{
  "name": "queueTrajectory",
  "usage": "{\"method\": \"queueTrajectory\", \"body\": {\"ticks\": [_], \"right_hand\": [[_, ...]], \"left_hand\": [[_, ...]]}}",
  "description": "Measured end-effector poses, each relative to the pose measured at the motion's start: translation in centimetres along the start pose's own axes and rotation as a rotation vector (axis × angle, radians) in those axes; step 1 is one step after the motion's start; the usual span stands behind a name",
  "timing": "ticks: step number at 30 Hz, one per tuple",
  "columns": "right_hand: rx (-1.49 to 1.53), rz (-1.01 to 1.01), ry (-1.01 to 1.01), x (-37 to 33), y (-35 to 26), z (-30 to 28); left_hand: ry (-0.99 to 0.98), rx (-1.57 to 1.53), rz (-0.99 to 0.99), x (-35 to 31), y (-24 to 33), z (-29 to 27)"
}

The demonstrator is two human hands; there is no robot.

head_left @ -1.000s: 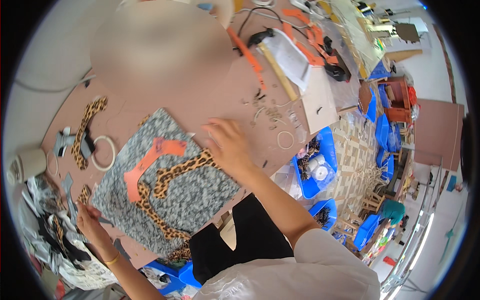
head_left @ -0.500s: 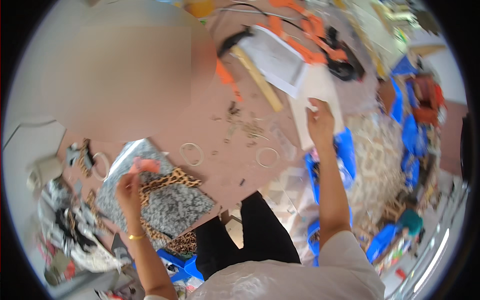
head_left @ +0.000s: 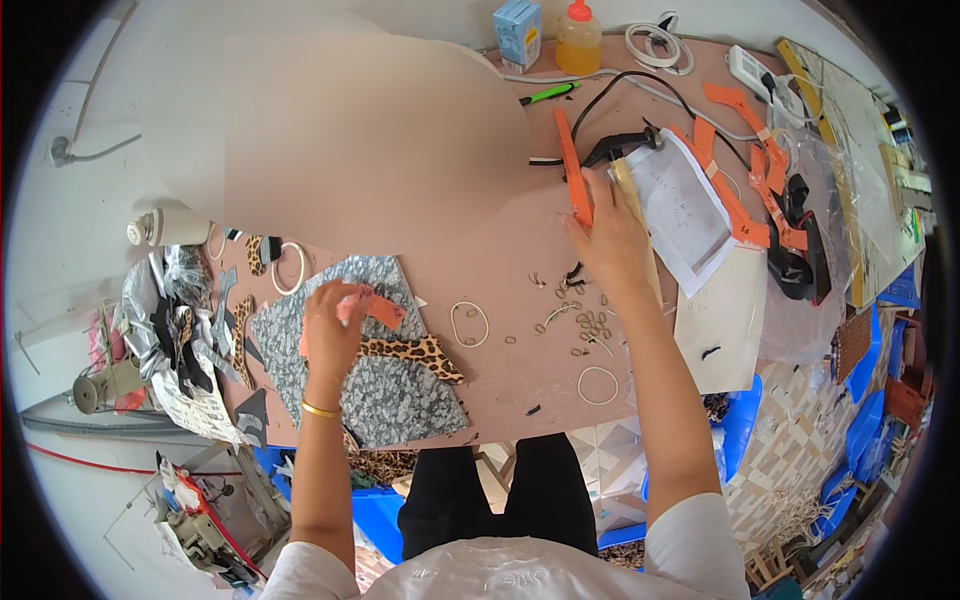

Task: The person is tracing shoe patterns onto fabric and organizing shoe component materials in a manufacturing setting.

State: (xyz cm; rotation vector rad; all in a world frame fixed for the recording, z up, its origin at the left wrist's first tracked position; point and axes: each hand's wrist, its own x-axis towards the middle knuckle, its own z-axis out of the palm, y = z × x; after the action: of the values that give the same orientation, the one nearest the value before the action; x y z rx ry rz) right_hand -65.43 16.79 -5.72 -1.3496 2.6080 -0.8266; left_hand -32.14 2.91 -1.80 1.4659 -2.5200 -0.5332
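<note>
My left hand [head_left: 328, 318] is closed on a pinkish-orange flat piece [head_left: 380, 311], held over a leopard-print strip [head_left: 418, 352]. Beneath both lies a grey-and-white mottled sheet [head_left: 385, 408] at the table's near left. My right hand [head_left: 612, 238] reaches across the table with its fingers closed around the lower end of a narrow orange strip [head_left: 570, 155]. Its fingertips partly cover that end. Beside this hand run a yellowish wooden bar [head_left: 632, 190] and a white paper sheet [head_left: 685, 205] with faint writing.
Small metal rings [head_left: 592, 325] and cream loops [head_left: 598, 385] lie mid-table. More orange pieces [head_left: 735, 205] and a black tape dispenser [head_left: 795, 265] are at the right. A bottle of yellow liquid [head_left: 578, 42] stands at the back. Blue bins [head_left: 738, 430] sit below the right edge.
The view has shifted. My right hand has moved left, from beside the white paper to the narrow orange strip. My left hand still holds the pinkish-orange piece over the mottled sheet.
</note>
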Motion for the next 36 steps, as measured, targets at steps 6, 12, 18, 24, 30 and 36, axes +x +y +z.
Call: {"method": "queueTrajectory", "body": {"ticks": [6,12,18,24,30,36], "right_hand": [[-0.092,0.02,0.055,0.9,4.0,-0.4],[-0.191,-0.128,0.174,0.6,-0.5,0.1],[-0.221,-0.307,0.148,6.3,-2.7,5.9],[-0.15,-0.345,-0.249,10.2,1.9,5.2],[-0.427,-0.477,-0.278,10.2,2.1,4.6],[-0.426,-0.312,-0.032,9.2,3.5,3.4]], "left_hand": [[0.068,0.38,-0.102,0.8,-12.0,-2.4],[0.161,0.314,-0.107,2.8,-18.8,-2.4],[0.159,0.144,-0.125,3.5,-18.4,-3.7],[0.278,0.178,-0.105,5.4,-25.9,-6.6],[0.24,0.242,-0.082,2.9,-30.8,-8.6],[0.191,0.011,-0.175,1.3,-32.4,-9.1]]}}
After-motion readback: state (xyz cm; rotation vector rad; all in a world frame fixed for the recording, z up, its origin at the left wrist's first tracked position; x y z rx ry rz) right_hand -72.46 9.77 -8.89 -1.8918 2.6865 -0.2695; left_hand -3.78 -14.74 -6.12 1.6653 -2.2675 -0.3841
